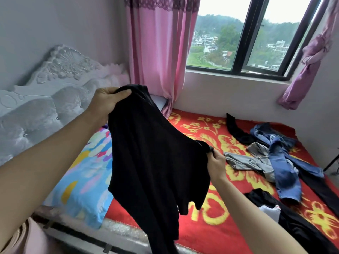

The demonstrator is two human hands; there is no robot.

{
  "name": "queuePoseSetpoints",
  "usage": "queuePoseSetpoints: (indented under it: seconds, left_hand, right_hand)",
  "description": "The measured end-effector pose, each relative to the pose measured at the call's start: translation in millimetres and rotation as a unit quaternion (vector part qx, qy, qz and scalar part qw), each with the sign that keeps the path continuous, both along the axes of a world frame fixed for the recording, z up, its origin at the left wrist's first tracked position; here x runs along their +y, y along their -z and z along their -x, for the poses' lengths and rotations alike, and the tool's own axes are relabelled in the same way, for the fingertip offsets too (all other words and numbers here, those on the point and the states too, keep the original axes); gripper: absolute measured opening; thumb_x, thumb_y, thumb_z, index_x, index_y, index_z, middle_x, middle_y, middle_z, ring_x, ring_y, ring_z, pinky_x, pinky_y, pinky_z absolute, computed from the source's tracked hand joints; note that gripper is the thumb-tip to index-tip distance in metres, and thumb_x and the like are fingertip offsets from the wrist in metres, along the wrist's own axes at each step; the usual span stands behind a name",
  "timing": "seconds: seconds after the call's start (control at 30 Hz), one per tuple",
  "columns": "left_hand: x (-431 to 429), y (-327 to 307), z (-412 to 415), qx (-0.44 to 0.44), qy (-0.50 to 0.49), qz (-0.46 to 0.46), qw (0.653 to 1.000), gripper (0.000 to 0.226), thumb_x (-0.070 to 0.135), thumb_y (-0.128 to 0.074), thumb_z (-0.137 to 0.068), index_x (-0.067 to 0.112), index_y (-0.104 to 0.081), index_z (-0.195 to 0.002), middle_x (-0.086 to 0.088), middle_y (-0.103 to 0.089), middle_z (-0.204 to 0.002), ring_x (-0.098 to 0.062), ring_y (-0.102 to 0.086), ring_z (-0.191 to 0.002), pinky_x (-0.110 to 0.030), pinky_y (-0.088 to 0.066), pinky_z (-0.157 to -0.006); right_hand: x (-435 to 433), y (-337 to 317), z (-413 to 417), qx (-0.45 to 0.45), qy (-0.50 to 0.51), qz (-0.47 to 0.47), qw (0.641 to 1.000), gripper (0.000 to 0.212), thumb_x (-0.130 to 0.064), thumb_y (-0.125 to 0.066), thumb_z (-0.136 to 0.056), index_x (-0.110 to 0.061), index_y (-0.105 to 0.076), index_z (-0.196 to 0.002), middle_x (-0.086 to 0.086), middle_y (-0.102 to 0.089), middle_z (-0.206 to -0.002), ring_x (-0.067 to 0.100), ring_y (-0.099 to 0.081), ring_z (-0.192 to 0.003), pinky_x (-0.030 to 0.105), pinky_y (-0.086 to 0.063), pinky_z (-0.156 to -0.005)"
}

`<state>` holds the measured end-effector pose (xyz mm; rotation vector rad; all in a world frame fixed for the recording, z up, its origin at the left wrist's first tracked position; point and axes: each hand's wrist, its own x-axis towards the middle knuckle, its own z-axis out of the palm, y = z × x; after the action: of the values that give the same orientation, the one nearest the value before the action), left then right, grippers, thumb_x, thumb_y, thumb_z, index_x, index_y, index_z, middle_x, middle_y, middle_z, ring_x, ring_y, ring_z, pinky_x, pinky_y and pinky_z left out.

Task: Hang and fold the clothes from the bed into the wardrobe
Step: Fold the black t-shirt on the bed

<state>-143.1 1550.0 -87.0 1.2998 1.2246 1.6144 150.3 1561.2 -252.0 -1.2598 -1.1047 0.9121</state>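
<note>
A black top [152,162] hangs in the air above the bed, held up between both hands. My left hand [106,101] grips its upper edge, raised high near the headboard. My right hand [216,162] pinches another edge of it, lower and to the right. On the bed's red and yellow blanket [211,222] lie more clothes: blue jeans [282,162], a grey garment [249,158], and black garments [238,132] [293,217] with something white [269,210] on one. The wardrobe is out of view.
A colourful pillow [82,180] lies at the head of the bed below a white padded headboard [45,99]. Pink curtains [156,52] hang beside a window [256,43] behind the bed. The bed's near edge [113,233] runs along the bottom.
</note>
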Motion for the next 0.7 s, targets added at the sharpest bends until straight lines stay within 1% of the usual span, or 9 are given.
queuePoseSetpoints:
  seconds: [0.07,0.13,0.17,0.23,0.27,0.33,0.43,0.53,0.7]
  left_hand:
    - [-7,5,9,0.070,0.004,0.013,0.997,0.028,0.008,-0.068,-0.082,0.025,-0.075,-0.061,0.009,-0.070,-0.063,-0.002,-0.064,-0.058,-0.013,-0.052,-0.059]
    - [-15,10,19,0.158,0.011,0.027,0.987,0.026,0.006,-0.070,-0.080,0.023,-0.074,-0.061,0.012,-0.067,-0.058,0.001,-0.061,-0.054,-0.010,-0.048,-0.055]
    - [-20,12,22,0.189,0.015,0.033,0.981,0.023,0.004,-0.070,-0.080,0.020,-0.072,-0.063,0.012,-0.066,-0.056,0.002,-0.059,-0.052,-0.008,-0.046,-0.054]
    - [-27,11,29,0.222,0.014,0.040,0.974,0.020,0.003,-0.070,-0.080,0.019,-0.069,-0.068,0.013,-0.065,-0.055,0.003,-0.059,-0.051,-0.007,-0.045,-0.053]
    - [-31,9,32,0.222,0.011,0.035,0.974,0.022,0.003,-0.069,-0.080,0.020,-0.070,-0.066,0.014,-0.065,-0.055,0.003,-0.059,-0.052,-0.007,-0.044,-0.052]
    - [-37,3,37,0.210,-0.002,0.017,0.978,0.027,0.003,-0.067,-0.082,0.023,-0.070,-0.064,0.014,-0.064,-0.055,0.003,-0.059,-0.051,-0.007,-0.044,-0.051]
    - [-51,-4,42,0.193,-0.033,-0.025,0.980,0.024,0.001,-0.063,-0.085,0.021,-0.062,-0.070,0.017,-0.063,-0.055,0.004,-0.057,-0.050,-0.006,-0.044,-0.051]
    - [-64,-1,42,0.190,-0.054,-0.069,0.978,0.037,0.000,-0.064,-0.082,0.030,-0.065,-0.060,0.016,-0.061,-0.052,0.004,-0.055,-0.046,-0.006,-0.044,-0.049]
    - [-39,2,49,0.201,-0.089,-0.111,0.969,0.043,0.003,-0.069,-0.079,0.039,-0.066,-0.057,0.020,-0.061,-0.052,0.006,-0.055,-0.047,-0.005,-0.045,-0.051]
  right_hand:
    - [-1,-12,-11,-0.016,0.020,-0.002,1.000,0.034,-0.011,-0.044,-0.098,-0.019,-0.056,-0.068,-0.006,-0.048,-0.060,0.007,-0.041,-0.055,0.019,-0.033,-0.050]
    - [0,-26,-18,-0.050,0.067,-0.038,0.996,0.033,-0.010,-0.043,-0.098,-0.021,-0.054,-0.068,-0.006,-0.048,-0.063,0.011,-0.042,-0.063,0.021,-0.033,-0.055]
    - [-2,-35,-22,-0.079,0.091,-0.066,0.991,0.032,-0.009,-0.042,-0.097,-0.020,-0.053,-0.069,-0.005,-0.049,-0.065,0.013,-0.042,-0.066,0.021,-0.032,-0.056]
    - [-4,-53,-25,-0.149,0.133,-0.129,0.971,0.024,-0.007,-0.041,-0.097,-0.006,-0.058,-0.079,0.007,-0.055,-0.072,0.020,-0.046,-0.071,0.027,-0.027,-0.059]
    - [-6,-61,-27,-0.188,0.159,-0.166,0.955,0.023,-0.009,-0.041,-0.096,0.002,-0.059,-0.086,0.016,-0.059,-0.076,0.022,-0.048,-0.073,0.027,-0.024,-0.060]
    - [-6,-76,-30,-0.258,0.207,-0.261,0.907,0.031,-0.015,-0.039,-0.091,0.008,-0.059,-0.088,0.025,-0.061,-0.080,0.026,-0.052,-0.069,0.029,-0.021,-0.058]
    - [-7,-93,-42,-0.352,0.229,-0.351,0.837,0.034,-0.020,-0.038,-0.087,0.006,-0.059,-0.077,0.022,-0.060,-0.068,0.034,-0.057,-0.057,0.032,-0.016,-0.055]
    - [-11,-102,-55,-0.373,0.239,-0.372,0.816,0.034,-0.022,-0.044,-0.086,0.003,-0.056,-0.066,0.018,-0.055,-0.053,0.030,-0.052,-0.045,0.027,-0.009,-0.054]
    - [9,-108,-56,-0.401,0.262,-0.395,0.784,0.028,-0.017,-0.050,-0.086,0.004,-0.059,-0.069,0.020,-0.056,-0.052,0.032,-0.054,-0.042,0.033,-0.017,-0.051]
